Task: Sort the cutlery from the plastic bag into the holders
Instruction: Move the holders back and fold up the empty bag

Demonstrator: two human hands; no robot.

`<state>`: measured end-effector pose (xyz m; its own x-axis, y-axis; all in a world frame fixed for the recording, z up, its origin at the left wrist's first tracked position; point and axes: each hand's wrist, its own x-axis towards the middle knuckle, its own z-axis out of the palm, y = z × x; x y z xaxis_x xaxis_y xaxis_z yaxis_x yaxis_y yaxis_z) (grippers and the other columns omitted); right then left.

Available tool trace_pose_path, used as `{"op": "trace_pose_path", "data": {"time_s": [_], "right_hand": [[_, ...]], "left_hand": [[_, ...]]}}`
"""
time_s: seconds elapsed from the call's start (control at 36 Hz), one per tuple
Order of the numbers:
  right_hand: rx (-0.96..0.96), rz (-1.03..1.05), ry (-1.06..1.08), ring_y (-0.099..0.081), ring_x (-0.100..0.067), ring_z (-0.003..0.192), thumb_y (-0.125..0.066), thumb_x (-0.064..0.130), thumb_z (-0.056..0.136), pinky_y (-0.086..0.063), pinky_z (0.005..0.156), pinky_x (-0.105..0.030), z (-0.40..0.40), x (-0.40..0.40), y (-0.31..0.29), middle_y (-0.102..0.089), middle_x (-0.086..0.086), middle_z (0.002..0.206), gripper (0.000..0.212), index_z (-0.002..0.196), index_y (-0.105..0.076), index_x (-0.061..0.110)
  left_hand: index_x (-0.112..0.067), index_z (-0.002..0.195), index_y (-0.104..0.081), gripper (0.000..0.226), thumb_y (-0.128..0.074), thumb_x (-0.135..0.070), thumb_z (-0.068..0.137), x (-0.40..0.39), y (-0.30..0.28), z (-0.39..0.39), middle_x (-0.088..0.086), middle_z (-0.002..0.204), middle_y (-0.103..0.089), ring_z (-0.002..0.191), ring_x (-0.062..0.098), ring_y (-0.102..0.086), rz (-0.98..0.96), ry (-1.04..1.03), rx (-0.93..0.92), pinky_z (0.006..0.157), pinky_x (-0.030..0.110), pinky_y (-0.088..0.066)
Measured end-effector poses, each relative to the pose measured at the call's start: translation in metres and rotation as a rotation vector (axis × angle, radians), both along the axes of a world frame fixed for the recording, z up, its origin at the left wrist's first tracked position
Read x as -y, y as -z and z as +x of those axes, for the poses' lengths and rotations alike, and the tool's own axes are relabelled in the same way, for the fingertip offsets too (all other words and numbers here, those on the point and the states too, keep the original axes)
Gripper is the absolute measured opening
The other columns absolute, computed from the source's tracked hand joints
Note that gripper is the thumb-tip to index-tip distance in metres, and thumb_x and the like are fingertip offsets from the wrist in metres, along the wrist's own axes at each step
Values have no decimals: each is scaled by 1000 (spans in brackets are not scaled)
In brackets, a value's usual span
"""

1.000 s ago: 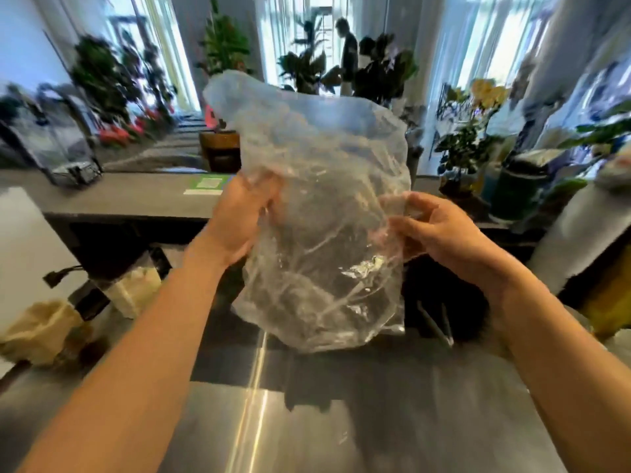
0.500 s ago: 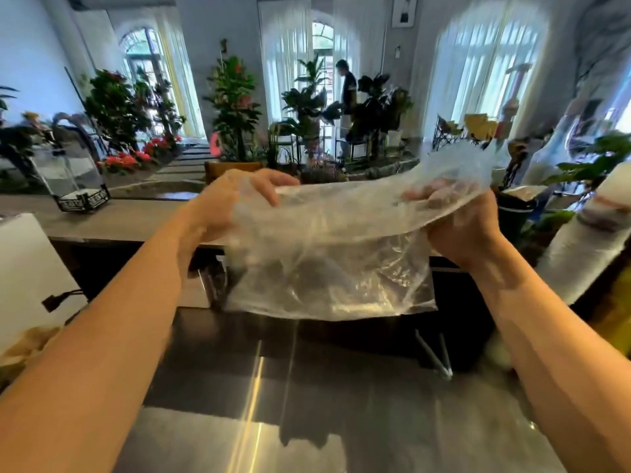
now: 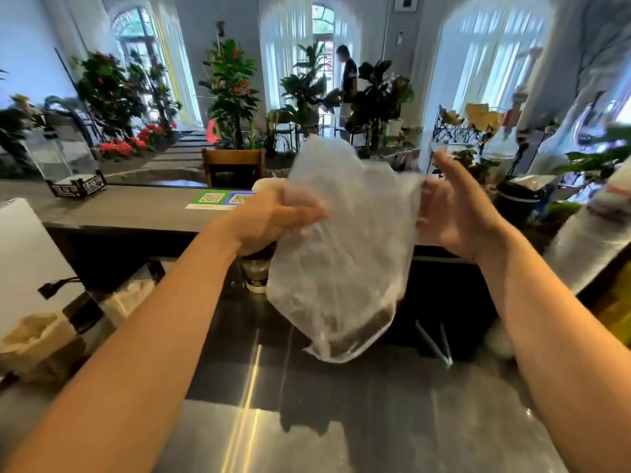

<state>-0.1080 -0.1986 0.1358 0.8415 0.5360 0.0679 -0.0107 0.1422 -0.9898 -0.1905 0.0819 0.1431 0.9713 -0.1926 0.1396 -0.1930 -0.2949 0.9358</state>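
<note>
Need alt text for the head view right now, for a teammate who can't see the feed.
A person holds a clear plastic bag up over a dark counter: the left hand grips its upper left edge, while the right hand sits at its upper right edge with fingers spread. Leafy plants and tall arched windows fill the room behind.

The plastic bag (image 3: 341,247) is being smeared by motion blur, so its contents cannot be made out (only a dark patch near the bottom corner). A cup (image 3: 256,281) is being largely hidden behind the left hand (image 3: 269,216) and the bag. The fingertips of the right hand (image 3: 457,213) are being blurred where the bag's edge is met. Both forearms are being cut off by the lower frame edge.
</note>
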Motion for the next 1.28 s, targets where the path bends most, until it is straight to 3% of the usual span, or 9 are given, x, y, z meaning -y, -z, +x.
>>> {"op": "trace_pose_path", "data": {"time_s": [0.19, 0.36, 0.47, 0.67, 0.78, 0.89, 0.97, 1.06, 1.28], "right_hand": [[-123, -64, -467, -50, -27, 137, -67, 83, 61, -44, 111, -44, -24, -19, 62, -55, -7, 147, 110, 149, -45, 20], [104, -220, -64, -71, -30, 104, -68, -2, 87, -58, 92, -46, -38, -55, 53, -75, -9, 110, 31, 117, -69, 7], [18, -101, 33, -73, -15, 70, -51, -5, 96, -57, 60, -25, -40, -66, 52, -76, -4, 83, 23, 99, -69, 9], [36, 57, -45, -74, -18, 79, -53, -3, 93, -59, 66, -28, -50, -82, 57, -76, -5, 88, 20, 105, -69, 3], [246, -119, 117, -71, -23, 79, -63, -4, 91, -59, 69, -35, -52, -91, 61, -72, -16, 89, 11, 98, -71, -6], [220, -253, -8, -68, -34, 102, -71, -3, 83, -57, 84, -46, -58, -93, 64, -70, -18, 111, 33, 114, -68, 6], [-176, 159, -269, -46, -43, 136, -65, 16, 75, -38, 111, -54, -64, -66, 79, -49, -20, 149, 77, 149, -44, 20], [-402, 374, -115, -43, -45, 139, -63, 50, 83, -24, 118, -62, -77, -52, 102, -48, -21, 150, 75, 150, -44, 23], [-244, -694, 202, -73, -22, 73, -71, 11, 85, -62, 67, -40, -130, 1, 186, -75, -8, 84, 14, 99, -74, 12]], "left_hand": [[-13, 89, -72, 19, -62, 3, 91, 2, 36, 9, 3, 88, -75, 88, 21, -71, -147, -282, -57, 74, 28, -59], [-23, 109, -67, 19, -72, -22, 91, -1, 43, -2, -2, 104, -76, 100, 15, -71, -107, -304, 34, 91, 41, -57], [-29, 132, -55, 43, -68, -14, 93, -20, 66, -14, -4, 114, -71, 110, 17, -67, -132, -136, -39, 93, 41, -56], [-21, 86, -69, 30, -46, -11, 102, -30, 73, -23, -6, 76, -74, 81, 15, -68, -504, -279, -113, 62, 21, -57], [-17, 133, -58, 45, -41, -44, 101, -61, 80, -14, 12, 131, -66, 120, 35, -62, -883, -85, -313, 94, 50, -53], [-31, 132, -59, 55, -76, -43, 81, -64, 91, -8, 3, 134, -63, 122, 25, -62, -338, 66, -402, 91, 42, -56], [-27, 131, -58, 53, -68, 0, 86, -62, 102, 1, 3, 125, -68, 116, 22, -65, -155, 34, -291, 90, 38, -57], [-33, 129, -56, 61, -67, 6, 85, -47, 108, -5, 1, 123, -66, 110, 19, -67, -140, 11, -242, 87, 36, -59], [-24, 126, -53, 41, -64, -10, 89, 67, 180, -27, -3, 99, -64, 90, 20, -62, 586, -123, 212, 76, 39, -52]]}}
